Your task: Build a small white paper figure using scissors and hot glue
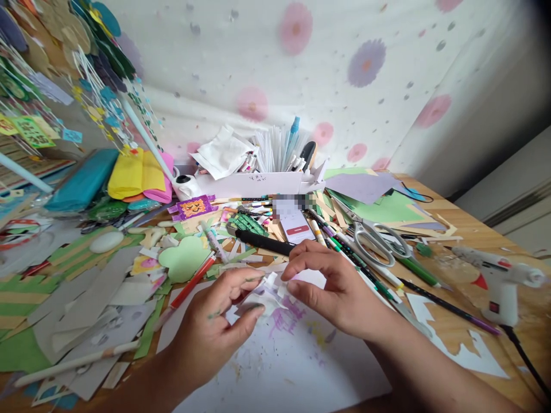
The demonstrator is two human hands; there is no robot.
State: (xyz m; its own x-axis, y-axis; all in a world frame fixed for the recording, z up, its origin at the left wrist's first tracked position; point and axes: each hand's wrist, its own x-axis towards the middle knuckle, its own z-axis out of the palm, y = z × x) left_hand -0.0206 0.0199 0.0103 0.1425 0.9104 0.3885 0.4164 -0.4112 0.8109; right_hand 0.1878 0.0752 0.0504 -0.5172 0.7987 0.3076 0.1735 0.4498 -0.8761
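Note:
My left hand (pixel 224 321) is closed on a small piece of white paper (pixel 269 304), its thumb and fingers at the paper's left side. Close by on the right, my right hand (pixel 329 287) has its fingers curled, with thumb and index finger near the paper's upper right edge; a small pale bit shows at the fingertips, too small to make out. Both hands are above a large white sheet (pixel 297 367) marked with purple and yellow smudges. A phone (pixel 295 221) lies just beyond my right hand.
Paper scraps (pixel 99 298) cover the left side. Markers (pixel 353 258) and scissors (pixel 374 238) lie right of the phone, with a glue gun (pixel 499 275) and its cord farther right. A white box (pixel 258 183) of supplies stands at the back, and paper hangings (pixel 103 86) dangle upper left.

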